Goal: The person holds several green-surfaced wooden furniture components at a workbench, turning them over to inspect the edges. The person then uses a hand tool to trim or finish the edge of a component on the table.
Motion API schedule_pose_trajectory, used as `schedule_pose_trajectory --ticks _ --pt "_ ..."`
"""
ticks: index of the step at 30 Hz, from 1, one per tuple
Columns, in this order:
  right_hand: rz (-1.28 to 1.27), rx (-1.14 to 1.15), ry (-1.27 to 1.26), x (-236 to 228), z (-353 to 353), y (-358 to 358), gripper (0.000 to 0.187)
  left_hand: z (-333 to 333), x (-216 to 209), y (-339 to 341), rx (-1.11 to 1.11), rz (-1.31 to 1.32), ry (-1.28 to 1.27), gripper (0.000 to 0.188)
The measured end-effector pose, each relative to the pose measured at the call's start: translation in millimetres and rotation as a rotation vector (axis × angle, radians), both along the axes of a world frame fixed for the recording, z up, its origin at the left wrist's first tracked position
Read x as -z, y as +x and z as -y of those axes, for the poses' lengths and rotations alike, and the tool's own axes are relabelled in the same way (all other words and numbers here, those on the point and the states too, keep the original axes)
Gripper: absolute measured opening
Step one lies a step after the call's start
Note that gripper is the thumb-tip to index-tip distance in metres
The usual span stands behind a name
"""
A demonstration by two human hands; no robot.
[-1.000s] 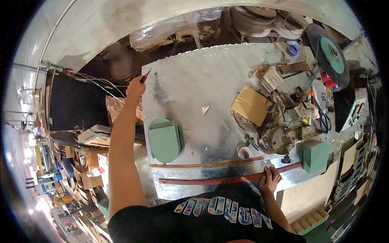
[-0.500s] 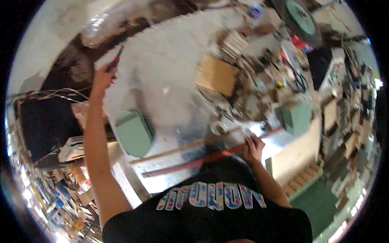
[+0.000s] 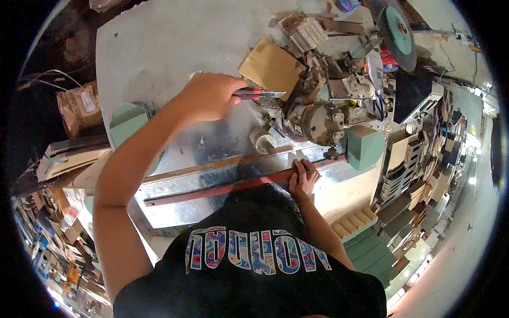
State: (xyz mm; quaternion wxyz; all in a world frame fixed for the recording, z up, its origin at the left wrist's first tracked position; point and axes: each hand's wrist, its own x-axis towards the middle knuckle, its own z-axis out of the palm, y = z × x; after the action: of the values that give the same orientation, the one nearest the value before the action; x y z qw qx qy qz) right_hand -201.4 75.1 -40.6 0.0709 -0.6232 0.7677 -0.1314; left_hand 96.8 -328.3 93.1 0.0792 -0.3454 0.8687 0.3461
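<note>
My left hand [image 3: 217,96] is closed around the handle of a red and black utility knife [image 3: 248,93]. The knife's slim blade points right, over the edge of a brown cardboard piece [image 3: 271,70]. Lower down, the bent fingers of my right hand [image 3: 304,179] are pinched at a small pale flat piece [image 3: 296,157]. That hand lies at the right part of a long red bar [image 3: 222,190], which runs across the near side of the metal table [image 3: 180,214]. A thin brown wooden strip [image 3: 212,165] lies behind the bar, roughly alongside it.
Green blocks stand at the left [image 3: 130,126] and right [image 3: 365,148] of the table. A dusty round metal machine part [image 3: 321,124] sits amid clutter at right. Beyond it is a wheel with a green centre [image 3: 395,32]. Stacked boards [image 3: 408,196] fill the right side.
My left hand has swung from the far left to the table's middle with the utility knife. My right hand stays by the red bar. The whole view has shifted.
</note>
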Motion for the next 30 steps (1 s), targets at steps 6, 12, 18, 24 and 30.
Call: schedule_pose_trajectory --ticks 6,12,18,24,30 --pt "0.023 0.006 0.021 3.8 -4.4 -0.1 0.053 -25.7 31.8 -20.0 0.104 -0.043 -0.042 0.046" --pt "0.018 0.004 0.018 5.9 -6.2 -1.9 0.053 -29.6 20.1 -15.7 0.065 0.008 -0.021 0.051" --pt "0.002 0.003 0.018 4.7 -5.4 -1.1 0.052 -33.9 1.1 11.7 -0.214 -0.068 -0.052 0.049" --pt "0.025 0.011 0.015 -0.9 -2.2 1.2 0.053 -77.5 34.3 35.7 -0.789 -0.353 0.093 0.047" --pt "0.018 0.000 -0.011 -1.4 -1.8 0.6 0.051 -163.7 52.3 40.3 -1.218 -0.729 0.411 0.040"
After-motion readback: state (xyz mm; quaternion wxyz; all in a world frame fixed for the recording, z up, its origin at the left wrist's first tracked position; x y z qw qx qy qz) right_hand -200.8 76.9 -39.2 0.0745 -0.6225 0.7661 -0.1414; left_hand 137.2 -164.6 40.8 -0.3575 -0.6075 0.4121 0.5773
